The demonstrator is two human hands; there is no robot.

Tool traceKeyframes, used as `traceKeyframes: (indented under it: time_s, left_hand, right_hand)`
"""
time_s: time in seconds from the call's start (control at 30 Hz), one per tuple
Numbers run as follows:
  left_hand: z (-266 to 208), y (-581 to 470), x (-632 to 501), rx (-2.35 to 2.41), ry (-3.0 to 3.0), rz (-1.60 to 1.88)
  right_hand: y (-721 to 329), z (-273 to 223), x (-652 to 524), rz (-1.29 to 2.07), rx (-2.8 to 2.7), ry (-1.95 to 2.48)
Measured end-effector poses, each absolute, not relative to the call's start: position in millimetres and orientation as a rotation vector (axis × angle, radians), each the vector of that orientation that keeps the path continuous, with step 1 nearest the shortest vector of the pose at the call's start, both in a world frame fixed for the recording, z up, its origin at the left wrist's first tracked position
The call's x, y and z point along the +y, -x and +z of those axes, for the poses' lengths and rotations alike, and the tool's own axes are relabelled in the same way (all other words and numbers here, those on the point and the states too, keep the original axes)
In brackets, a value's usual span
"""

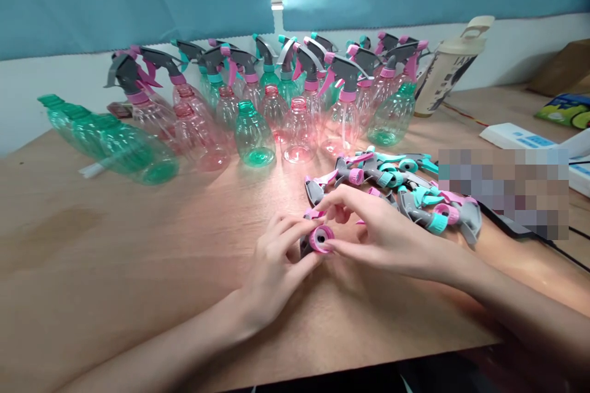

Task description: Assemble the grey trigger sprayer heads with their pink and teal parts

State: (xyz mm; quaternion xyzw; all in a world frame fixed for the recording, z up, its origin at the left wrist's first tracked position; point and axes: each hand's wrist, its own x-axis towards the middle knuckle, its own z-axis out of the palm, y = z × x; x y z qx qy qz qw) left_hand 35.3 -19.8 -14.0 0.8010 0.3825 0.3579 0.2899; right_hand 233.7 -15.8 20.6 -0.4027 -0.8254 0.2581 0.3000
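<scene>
A grey and pink trigger spray head (321, 238) is held just above the tabletop, the open end of its pink collar facing me. My left hand (274, 264) grips its left side, fingers above and thumb below. The thumb of my right hand (375, 227) touches the collar's right edge, while its bent fingers are at the pink part above. Right behind lies a pile of loose spray heads (410, 196), grey with pink or turquoise parts. My fingers hide much of the held head.
Clear pink and green bottles (255, 138) stand at the back, many with spray heads on. Green bottles (138, 153) lean at the left beside a white strip. A tumbler (449, 70), white power strip (516, 135), black cables and a blurred-out device (507, 196) are at the right.
</scene>
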Motion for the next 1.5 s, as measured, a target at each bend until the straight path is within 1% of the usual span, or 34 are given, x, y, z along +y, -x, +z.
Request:
traceKeyframes:
  time_s: [0.1,0.23,0.4,0.57,0.83,0.97,1.1,1.3,1.5]
  left_hand:
    - [-15,-34,-19,0.966,-2.169,0.891]
    - [-14,-35,-18,0.911,-2.176,0.816]
    - [-14,-36,-16,0.851,-2.176,0.790]
    - [-17,-35,-14,0.837,-2.148,0.783]
    - [-15,-36,-13,0.913,-2.095,0.847]
    - [-15,-36,-14,0.925,-2.147,0.884]
    - [-16,-37,-15,0.966,-2.173,0.891]
    - [-13,-37,-12,0.937,-2.171,0.859]
    - [-13,-35,-14,0.843,-2.181,0.788]
  right_hand:
    - [-235,24,-13,0.729,-2.278,1.100]
    - [-237,36,-8,0.701,-2.406,1.051]
    - [-235,51,0,0.902,-2.557,1.019]
    - [-237,43,-1,0.994,-2.415,0.981]
    - [-225,17,-12,1.020,-2.021,1.014]
    - [-216,7,-17,1.013,-1.920,1.005]
    - [-215,5,-18,0.941,-1.935,1.002]
    - [-237,25,-9,1.267,-1.938,0.979]
    - [-251,38,-2,1.212,-2.200,0.955]
